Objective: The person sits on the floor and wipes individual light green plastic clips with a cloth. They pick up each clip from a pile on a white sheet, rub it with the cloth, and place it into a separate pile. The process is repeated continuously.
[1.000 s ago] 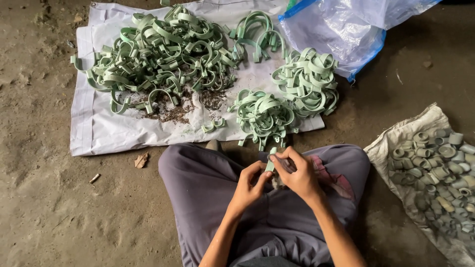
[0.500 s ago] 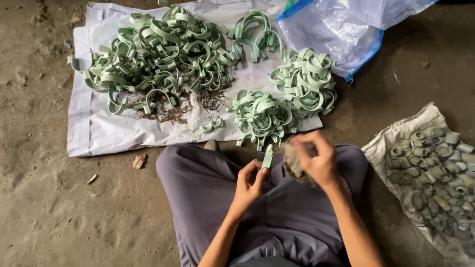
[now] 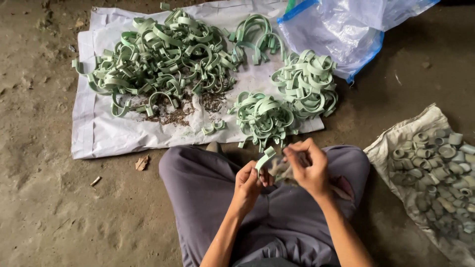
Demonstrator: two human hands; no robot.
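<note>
Left hand [image 3: 249, 182] pinches a green strip [image 3: 265, 158] – right hand [image 3: 310, 167] closed on something blurry; sack [image 3: 396, 141] holds rings [image 3: 440, 163]

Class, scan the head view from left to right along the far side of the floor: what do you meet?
Big loose heap of green strips → small arched bunch → coiled green pile → clear plastic bag with blue edge.

I saw one pale green plastic strip [image 3: 265, 159] pinched in my left hand [image 3: 249, 184], a flat, curved band with a squared end, standing tilted up and away from the grip. Its lower part was hidden behind the fingers. My right hand [image 3: 309, 168] sat just beside its upper end, blurred, contact unclear.
</note>
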